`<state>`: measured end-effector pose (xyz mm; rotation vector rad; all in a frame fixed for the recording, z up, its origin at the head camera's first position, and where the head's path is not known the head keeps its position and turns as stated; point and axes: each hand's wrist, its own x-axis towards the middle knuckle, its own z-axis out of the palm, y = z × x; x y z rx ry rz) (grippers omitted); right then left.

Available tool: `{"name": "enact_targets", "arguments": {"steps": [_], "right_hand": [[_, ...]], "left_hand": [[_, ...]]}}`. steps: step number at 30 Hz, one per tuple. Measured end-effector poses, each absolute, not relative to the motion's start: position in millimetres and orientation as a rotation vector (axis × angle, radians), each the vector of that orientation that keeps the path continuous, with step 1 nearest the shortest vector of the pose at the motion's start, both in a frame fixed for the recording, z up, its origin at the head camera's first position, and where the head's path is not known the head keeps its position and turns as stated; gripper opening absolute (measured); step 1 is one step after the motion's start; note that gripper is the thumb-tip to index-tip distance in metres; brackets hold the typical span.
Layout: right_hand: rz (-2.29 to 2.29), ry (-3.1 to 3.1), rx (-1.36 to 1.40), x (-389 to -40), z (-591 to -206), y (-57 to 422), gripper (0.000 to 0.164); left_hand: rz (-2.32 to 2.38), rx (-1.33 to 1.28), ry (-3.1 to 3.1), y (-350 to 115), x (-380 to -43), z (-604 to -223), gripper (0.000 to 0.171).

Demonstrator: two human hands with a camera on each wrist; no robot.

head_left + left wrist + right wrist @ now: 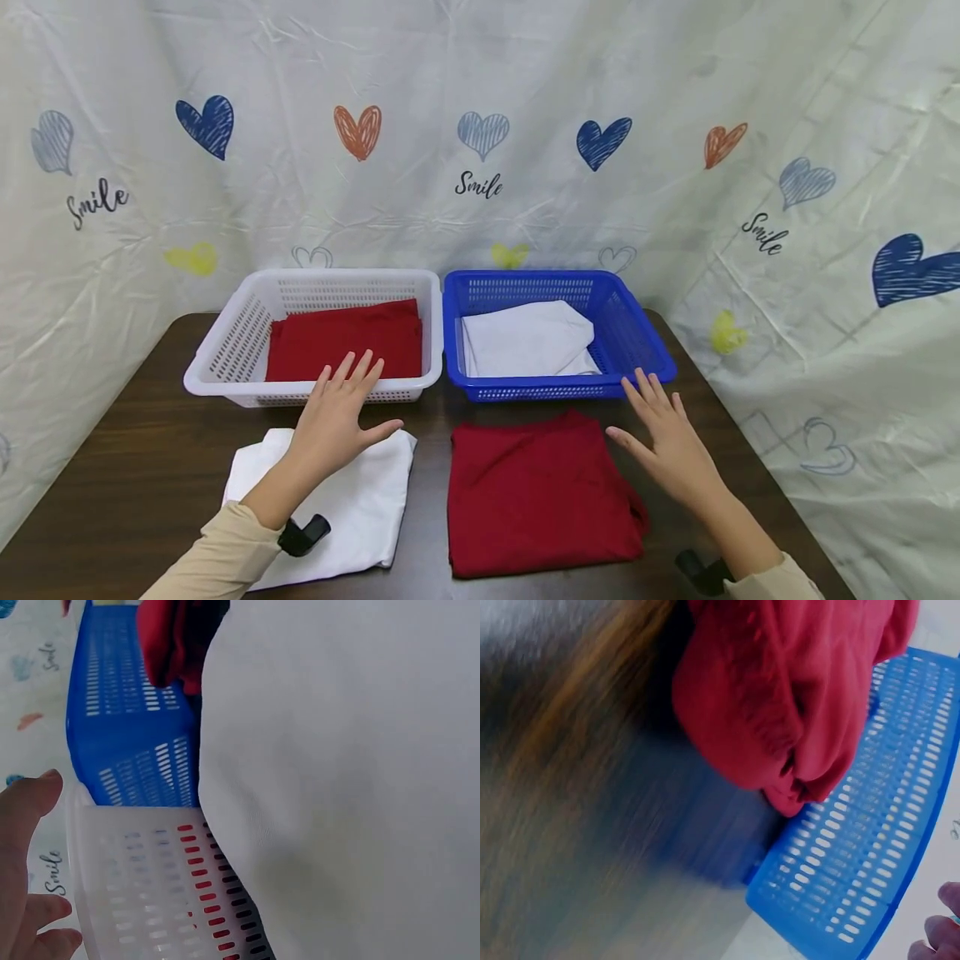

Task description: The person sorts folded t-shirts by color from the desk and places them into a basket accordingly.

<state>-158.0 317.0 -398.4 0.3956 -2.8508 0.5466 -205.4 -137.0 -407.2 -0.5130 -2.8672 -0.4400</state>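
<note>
My left hand [333, 421], fingers spread, hovers over a folded white cloth [352, 517] in the head view and holds nothing. Across from it, my right hand [663, 442] is also spread and holds nothing, beside the right edge of a folded red cloth [540, 500]. Behind the white cloth stands a white basket [225, 333] with a folded red cloth [345, 337] inside. A blue basket [637, 333] next to it holds a folded white cloth [525, 337]. In the wrist views, only fingers [26, 817] and fingertips [941, 930] of each hand show at the frame edges.
A dark wooden table [112, 442] carries everything. Behind and to the right hangs a pale curtain [412, 225] printed with hearts and the word Smile. The two baskets stand side by side at the table's back edge. A black strap [303, 533] circles the left wrist.
</note>
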Motion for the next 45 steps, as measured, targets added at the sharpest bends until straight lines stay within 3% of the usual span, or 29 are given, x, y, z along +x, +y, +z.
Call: {"name": "enact_targets", "arguments": {"steps": [22, 45], "right_hand": [[0.702, -2.787, 0.481, -135, -396, 290, 0.078], [0.897, -2.93, 0.245, -117, -407, 284, 0.088]], "left_hand": [[-0.429, -0.6, -2.826, -106, -185, -417, 0.094], [-0.423, -0.687, -2.762, -85, -167, -432, 0.092]]}}
